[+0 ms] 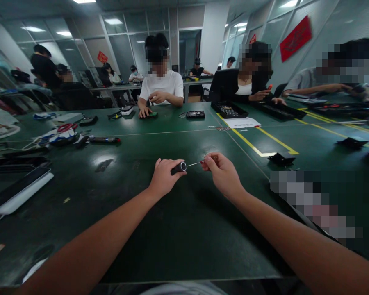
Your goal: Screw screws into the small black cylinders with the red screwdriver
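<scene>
Nearest to us, two bare forearms run up from the bottom edge toward the middle of the green table point(184, 246). Our left hand point(163, 177) is curled into a fist around a short black handle point(178, 168), whose round end faces right. A thin metal shaft point(193, 164) runs out of that end to our right hand point(222, 172), whose thumb and fingertips point(209, 160) are pinched together on the shaft's far tip; something small and reddish shows at the pinch, too small to tell. The tool sits between the two hands, just above the table surface, roughly level.

At our left edge lies a flat white-and-black device point(18, 192). To the right, a blurred patch covers part of the table. A small black part point(281, 158) rests by the yellow tape line point(258, 145), and another black piece point(352, 142) lies further right.

Mid-table on the left we note a tangle of cables and tools point(61, 133) and a dark pen-shaped tool point(104, 139). Further off, a white sheet point(241, 122), a black tray point(229, 110) and a small black box point(195, 114).

Across the table sits a person in a white shirt point(161, 88), hands on small parts; beside them a person in a dark jacket point(233, 86), and another at far right point(320, 84). More people work at desks behind, by glass partitions; a red banner point(295, 37) hangs on the right wall.
</scene>
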### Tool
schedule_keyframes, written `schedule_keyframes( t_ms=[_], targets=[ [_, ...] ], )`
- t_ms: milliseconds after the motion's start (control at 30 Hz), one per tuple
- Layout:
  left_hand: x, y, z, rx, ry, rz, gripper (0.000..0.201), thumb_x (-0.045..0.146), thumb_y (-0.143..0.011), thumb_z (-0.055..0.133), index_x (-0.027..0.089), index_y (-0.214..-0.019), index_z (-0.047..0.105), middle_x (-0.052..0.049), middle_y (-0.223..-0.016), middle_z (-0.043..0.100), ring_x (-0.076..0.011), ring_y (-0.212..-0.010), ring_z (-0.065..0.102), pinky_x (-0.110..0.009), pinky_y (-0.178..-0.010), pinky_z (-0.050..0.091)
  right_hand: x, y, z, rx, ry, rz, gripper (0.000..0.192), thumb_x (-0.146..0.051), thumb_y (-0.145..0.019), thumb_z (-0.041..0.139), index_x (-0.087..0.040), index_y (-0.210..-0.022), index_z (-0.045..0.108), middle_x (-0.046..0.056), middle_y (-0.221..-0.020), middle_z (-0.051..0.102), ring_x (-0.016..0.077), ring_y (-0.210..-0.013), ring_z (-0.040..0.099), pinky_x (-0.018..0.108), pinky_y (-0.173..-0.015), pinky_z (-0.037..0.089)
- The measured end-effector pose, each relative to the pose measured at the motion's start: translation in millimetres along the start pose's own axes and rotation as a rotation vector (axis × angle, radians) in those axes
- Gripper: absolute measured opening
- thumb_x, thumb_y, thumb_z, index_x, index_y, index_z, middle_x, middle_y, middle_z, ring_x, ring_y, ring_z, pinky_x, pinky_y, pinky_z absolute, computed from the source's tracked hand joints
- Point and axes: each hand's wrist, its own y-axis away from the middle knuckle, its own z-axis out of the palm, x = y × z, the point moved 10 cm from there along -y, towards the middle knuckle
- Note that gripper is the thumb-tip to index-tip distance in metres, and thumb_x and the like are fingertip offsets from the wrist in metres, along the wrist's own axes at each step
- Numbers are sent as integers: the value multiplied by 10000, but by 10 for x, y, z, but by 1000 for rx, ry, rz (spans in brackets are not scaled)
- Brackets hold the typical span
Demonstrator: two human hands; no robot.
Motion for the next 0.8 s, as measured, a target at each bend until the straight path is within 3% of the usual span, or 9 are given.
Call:
schedule_keyframes(
  t_ms=[300, 500, 800],
  targets=[
    [-35, 12, 5, 5, 3, 6, 367, 370, -871, 736, 295, -1222, 661, -26, -1117, 720, -269, -1082, 602, -574, -1125, 301, -201, 45, -211, 132, 89, -97, 228, -446, -956, 531, -224, -953, 584, 20, -810, 639, 181, -750, 612, 366, -756, 500],
    [-38, 13, 18, -6, 15, 6, 386, 364, -871, 736, 293, -1241, 655, -24, -1108, 718, -269, -1080, 598, -589, -1128, 294, -241, 74, -84, 34, 114, -151, 196, -415, -972, 524, -225, -968, 573, 24, -823, 639, 185, -763, 618, 363, -743, 492],
    [-36, 12, 33, -20, 15, -4, 374, 362, -864, 746, 300, -1225, 669, -24, -1113, 720, -267, -1087, 596, -586, -1125, 288, -260, 69, -133, 75, 234, -152, 189, -396, -974, 504, -222, -945, 571, 26, -800, 645, 191, -737, 614, 357, -709, 467]
  ],
)
